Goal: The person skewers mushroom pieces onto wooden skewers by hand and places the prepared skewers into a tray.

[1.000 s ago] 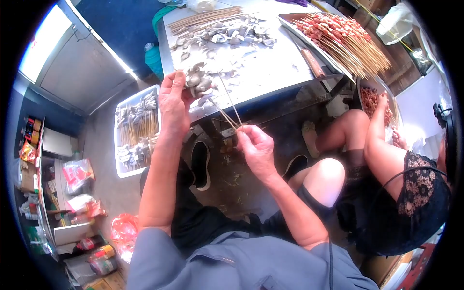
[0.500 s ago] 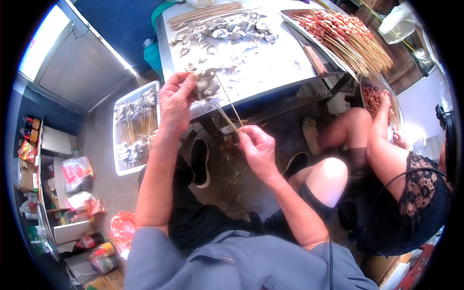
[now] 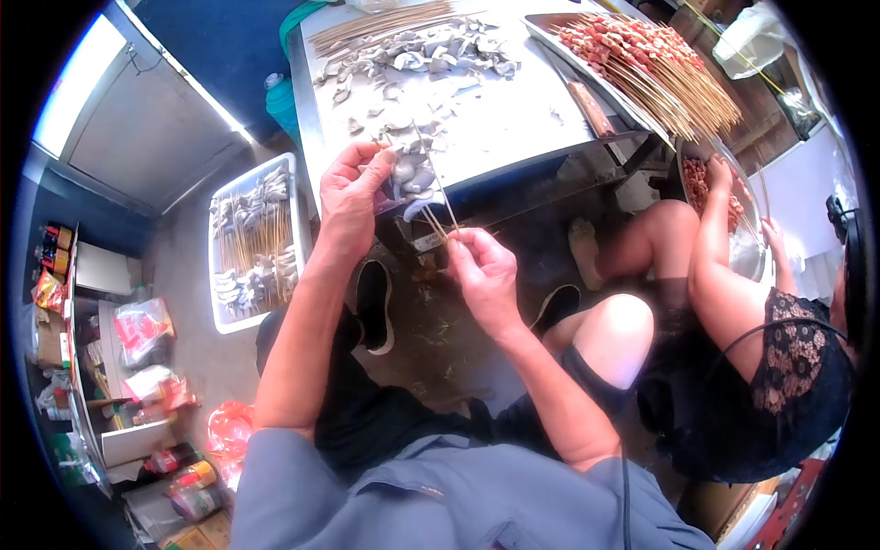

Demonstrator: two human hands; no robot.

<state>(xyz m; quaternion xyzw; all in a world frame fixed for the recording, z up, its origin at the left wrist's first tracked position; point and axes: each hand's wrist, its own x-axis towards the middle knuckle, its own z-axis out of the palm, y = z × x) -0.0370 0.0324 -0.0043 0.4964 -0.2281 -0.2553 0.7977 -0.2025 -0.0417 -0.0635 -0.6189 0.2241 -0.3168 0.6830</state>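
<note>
My left hand [image 3: 353,191] is closed, thumb and fingers pinching grey-white oyster mushroom pieces [image 3: 414,174] that are threaded in a bunch. Several bamboo skewers [image 3: 438,223] run from these pieces down to my right hand [image 3: 483,266], whose fingers are closed round their lower ends. One skewer stands apart from the others, its tip up beside the bunch. Both hands are just in front of the near edge of the white table [image 3: 522,137]. Loose mushroom pieces [image 3: 440,50] lie spread over the tabletop. My left fingertips are partly hidden behind the mushrooms.
A white tray [image 3: 216,302] of mushroom skewers stands on the floor at left. Meat skewers [image 3: 655,69] fill a tray at the table's right, beside a wooden-handled knife [image 3: 591,110]. Another person's hand [image 3: 721,172] is over a bowl of meat [image 3: 698,188]. Shelves [image 3: 78,367] line the left.
My left hand has moved slightly right and down with the mushroom pieces. My right hand has shifted a little up and left, holding the skewers. The other person's hands have moved.
</note>
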